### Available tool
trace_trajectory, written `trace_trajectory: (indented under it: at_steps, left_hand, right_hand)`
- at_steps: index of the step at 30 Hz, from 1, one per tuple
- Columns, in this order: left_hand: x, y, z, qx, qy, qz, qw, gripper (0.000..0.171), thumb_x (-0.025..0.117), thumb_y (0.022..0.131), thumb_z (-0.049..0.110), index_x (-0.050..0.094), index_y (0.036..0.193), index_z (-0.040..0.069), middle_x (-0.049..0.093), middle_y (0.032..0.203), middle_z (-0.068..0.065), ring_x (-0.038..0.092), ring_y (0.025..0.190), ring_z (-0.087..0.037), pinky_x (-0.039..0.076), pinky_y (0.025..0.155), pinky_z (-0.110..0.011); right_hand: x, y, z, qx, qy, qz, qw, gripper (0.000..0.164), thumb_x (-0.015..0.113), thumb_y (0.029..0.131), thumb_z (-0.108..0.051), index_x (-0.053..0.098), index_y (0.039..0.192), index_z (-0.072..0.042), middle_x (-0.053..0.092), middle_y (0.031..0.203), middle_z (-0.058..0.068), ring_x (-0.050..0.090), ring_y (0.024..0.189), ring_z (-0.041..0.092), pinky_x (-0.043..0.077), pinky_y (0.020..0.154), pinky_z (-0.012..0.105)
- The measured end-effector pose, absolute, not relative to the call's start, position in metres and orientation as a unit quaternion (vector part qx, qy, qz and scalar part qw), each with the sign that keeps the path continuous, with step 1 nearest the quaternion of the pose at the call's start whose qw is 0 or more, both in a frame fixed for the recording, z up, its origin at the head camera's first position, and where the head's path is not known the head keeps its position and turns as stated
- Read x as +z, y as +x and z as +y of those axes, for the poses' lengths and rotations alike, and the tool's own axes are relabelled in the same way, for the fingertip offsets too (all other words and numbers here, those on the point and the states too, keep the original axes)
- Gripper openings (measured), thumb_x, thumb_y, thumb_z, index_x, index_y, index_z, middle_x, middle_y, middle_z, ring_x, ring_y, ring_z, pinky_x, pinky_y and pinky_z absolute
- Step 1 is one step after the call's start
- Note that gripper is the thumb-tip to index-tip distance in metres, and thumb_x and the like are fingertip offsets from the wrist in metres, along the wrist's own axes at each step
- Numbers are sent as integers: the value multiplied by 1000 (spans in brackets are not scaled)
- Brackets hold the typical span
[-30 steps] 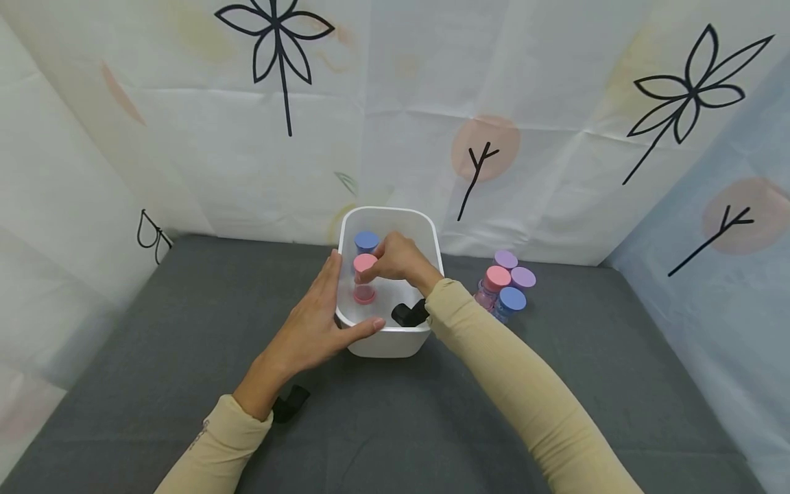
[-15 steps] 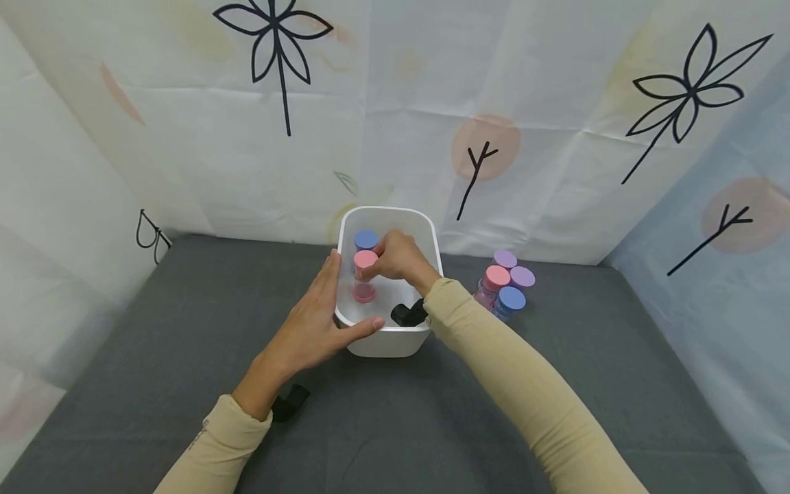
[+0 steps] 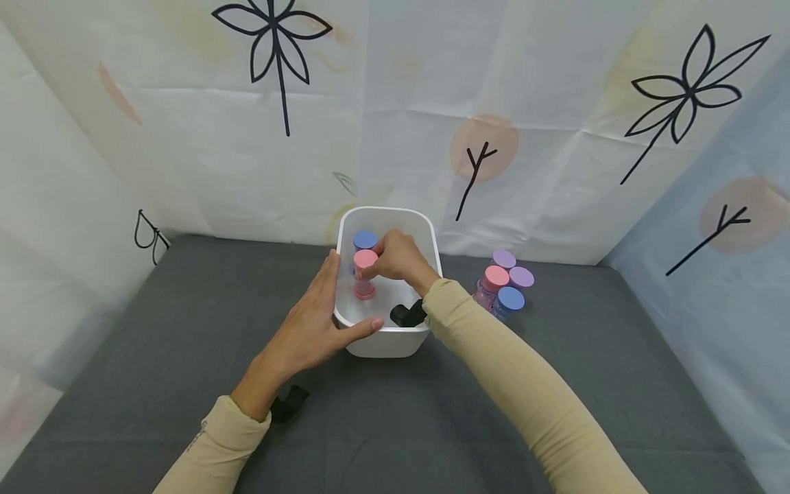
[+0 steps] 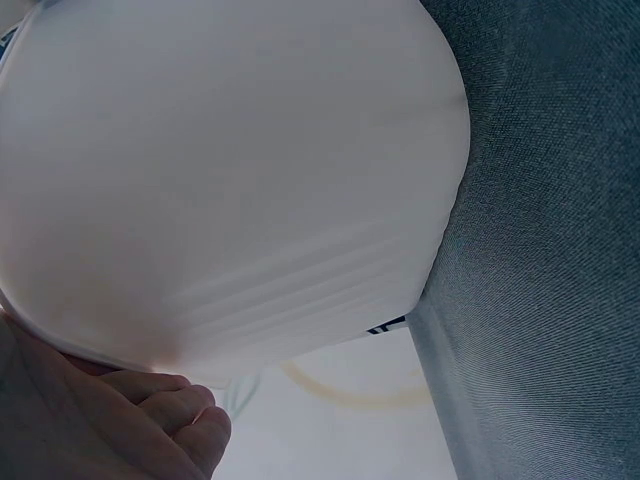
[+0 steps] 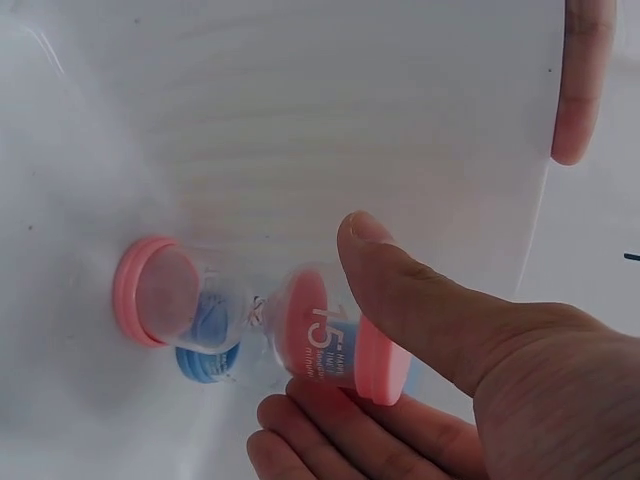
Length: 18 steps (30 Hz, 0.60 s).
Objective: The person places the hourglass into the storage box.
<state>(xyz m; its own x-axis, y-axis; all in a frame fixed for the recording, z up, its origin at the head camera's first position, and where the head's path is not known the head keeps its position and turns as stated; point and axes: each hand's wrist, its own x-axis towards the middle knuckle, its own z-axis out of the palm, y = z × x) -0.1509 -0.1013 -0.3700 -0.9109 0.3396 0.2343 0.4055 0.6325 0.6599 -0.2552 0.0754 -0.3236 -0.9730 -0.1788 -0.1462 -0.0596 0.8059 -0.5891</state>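
Left grip (image 3: 306,334): unclenched, straight-fingered against white bin (image 3: 384,345) | right grip (image 3: 402,261): angled inside, pinching pink hourglass (image 5: 305,335)

You, in beige sleeves (image 3: 506,363), with a pink-ended, white-lettered hourglass (image 5: 302,325) and white bin (image 3: 387,344), over dark grey cloth (image 3: 617,377), a white backdrop (image 3: 407,158) bearing black leaf outlines (image 3: 690,92) and peach circles (image 3: 503,147).

Grey tablecloth (image 3: 370,439) at six o'clock, printed white curtain (image 3: 407,137) at twelve
Black-outlined flower (image 3: 273,22) at eleven o'clock, second flower (image 3: 690,92) at two; peach circle (image 3: 490,161) with a twig (image 3: 475,170) between one and two, another circle (image 3: 743,233) at three.
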Motion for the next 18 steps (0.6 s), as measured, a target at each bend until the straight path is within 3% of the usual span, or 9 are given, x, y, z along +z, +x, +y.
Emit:
trace_trajectory:
  at_steps: [9, 18]
  left_hand:
    - [-370, -152, -101, -375, -205, -903, 43, 121, 66, 84, 73, -6, 163, 16, -5, 169, 3, 4, 155, -21, 22, 118, -56]
    - [-370, -152, -102, -377, -204, -903, 42, 122, 66, 84, 73, -5, 163, 14, -4, 169, 1, 4, 155, -21, 23, 118, -56]
  right_hand:
    - [-316, -252, 76, -315, -57, 944, 77, 39, 95, 71, -27, 82, 101, -6, 76, 96, 4, 63, 92, 21, 50, 76, 34]
    - [-298, -248, 83, -339, -71, 936, 66, 52, 94, 72, -28, 76, 114, -2, 76, 101, 6, 70, 95, 20, 55, 80, 33]
